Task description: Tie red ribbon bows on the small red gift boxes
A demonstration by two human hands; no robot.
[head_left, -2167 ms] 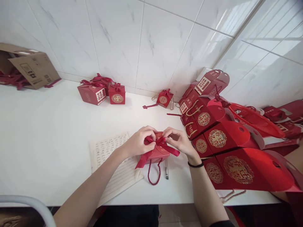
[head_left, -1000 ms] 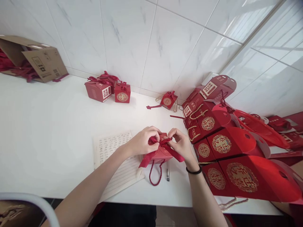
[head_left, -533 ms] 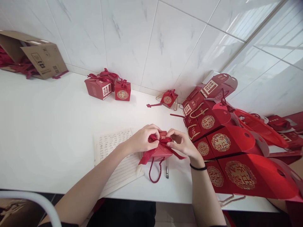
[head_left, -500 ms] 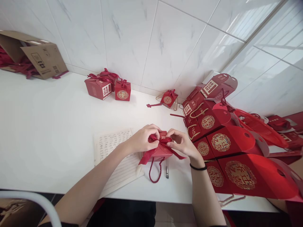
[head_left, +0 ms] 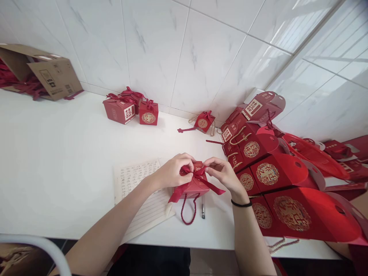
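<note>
A small red gift box rests near the table's front edge, with a red ribbon in a bow on its top. My left hand pinches the bow's left loop. At the other side, my right hand holds the right loop between thumb and fingertips. Both ribbon tails hang toward me, one at each side of the box. A dark red cord handle droops from its front. A pen lies just right of the handle, partly hidden by the box.
A handwritten notepad lies under my left forearm. Red gift boxes crowd the right side. Tied boxes stand by the wall. An open carton of ribbons is far left. Another person's arm shows at right.
My right hand's fingers have shifted slightly on the right loop, and the bow's knot shows more openly. The left hand keeps its pinch. The view has tilted a little.
</note>
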